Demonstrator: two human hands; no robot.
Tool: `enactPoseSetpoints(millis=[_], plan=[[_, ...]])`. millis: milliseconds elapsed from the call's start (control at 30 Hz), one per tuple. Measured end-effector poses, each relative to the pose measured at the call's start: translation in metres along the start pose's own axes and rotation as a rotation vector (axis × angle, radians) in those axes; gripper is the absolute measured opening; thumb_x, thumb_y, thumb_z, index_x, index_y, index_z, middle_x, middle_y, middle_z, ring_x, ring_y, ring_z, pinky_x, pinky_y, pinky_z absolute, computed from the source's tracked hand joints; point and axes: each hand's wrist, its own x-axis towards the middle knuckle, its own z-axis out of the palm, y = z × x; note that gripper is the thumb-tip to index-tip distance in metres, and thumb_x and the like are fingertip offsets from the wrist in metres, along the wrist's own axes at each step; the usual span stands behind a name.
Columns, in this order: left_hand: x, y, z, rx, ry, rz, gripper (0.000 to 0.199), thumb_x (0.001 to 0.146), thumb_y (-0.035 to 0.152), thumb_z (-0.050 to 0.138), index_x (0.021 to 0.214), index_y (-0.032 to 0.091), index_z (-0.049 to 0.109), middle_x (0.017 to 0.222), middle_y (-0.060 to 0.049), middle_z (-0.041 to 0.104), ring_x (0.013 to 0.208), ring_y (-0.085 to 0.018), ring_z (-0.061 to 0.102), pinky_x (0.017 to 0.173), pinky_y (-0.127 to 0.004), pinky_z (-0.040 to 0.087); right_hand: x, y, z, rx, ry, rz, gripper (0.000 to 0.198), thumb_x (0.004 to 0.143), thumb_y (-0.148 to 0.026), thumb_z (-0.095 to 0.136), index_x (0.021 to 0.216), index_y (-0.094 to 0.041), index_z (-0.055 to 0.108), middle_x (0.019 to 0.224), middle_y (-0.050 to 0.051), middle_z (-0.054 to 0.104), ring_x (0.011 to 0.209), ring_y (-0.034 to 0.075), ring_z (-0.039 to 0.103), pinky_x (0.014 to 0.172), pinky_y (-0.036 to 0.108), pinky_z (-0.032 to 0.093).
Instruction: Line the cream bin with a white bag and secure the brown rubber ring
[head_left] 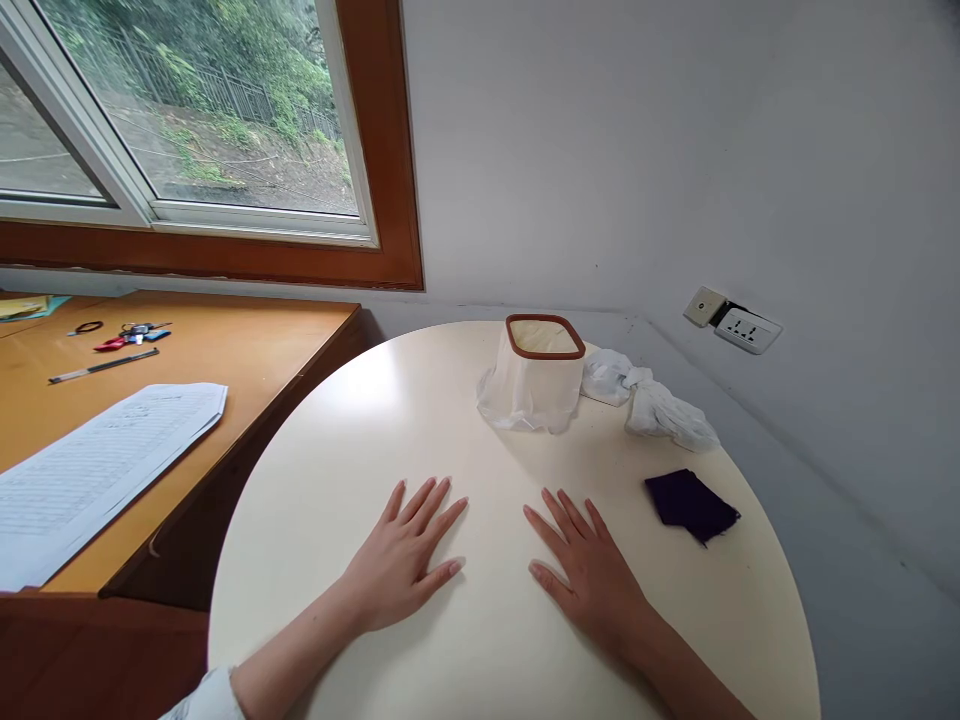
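Five fingers on left hand [401,565], five on right hand [592,580]; all spread apart. Both hands lie palm down, left one slanting far and right, right one slanting far and left, on one smooth, cream, round table [337,450]. One dark cloth [691,504], flat, frayed at edge, to right of right hand. At far side, one brown-rimmed bin [547,355], square-mouthed, thin white liner [521,405] hanging outside. Crumpled white plastic [667,412] just right of it. Left: one wooden desk [255,335], one pen [103,366], paper sheets [112,460].
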Motion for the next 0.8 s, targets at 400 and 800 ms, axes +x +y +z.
enactPoseSetpoints(millis=[400, 800], plan=[[-0.0006, -0.0003, 0.0018, 0.012, 0.033, 0.005, 0.064, 0.088, 0.054, 0.032, 0.143, 0.031, 0.007, 0.149, -0.003, 0.014, 0.136, -0.028, 0.017, 0.109, -0.051, 0.008, -0.0007, -0.0004, 0.0004, -0.002, 0.011, 0.002, 0.055, 0.090, -0.052, 0.027, 0.141, -0.037, 0.013, 0.150, -0.001, 0.014, 0.137, 0.023, 0.013, 0.110, 0.050, 0.011], [-0.0007, 0.0004, 0.0005, -0.011, 0.003, -0.003, 0.063, 0.088, 0.054, 0.030, 0.143, 0.031, 0.007, 0.149, -0.005, 0.013, 0.136, -0.028, 0.016, 0.109, -0.053, 0.007, 0.0002, 0.0009, 0.0030, -0.016, 0.018, 0.000, 0.055, 0.090, -0.051, 0.028, 0.141, -0.036, 0.014, 0.150, 0.000, 0.015, 0.137, 0.024, 0.014, 0.109, 0.050, 0.011]])
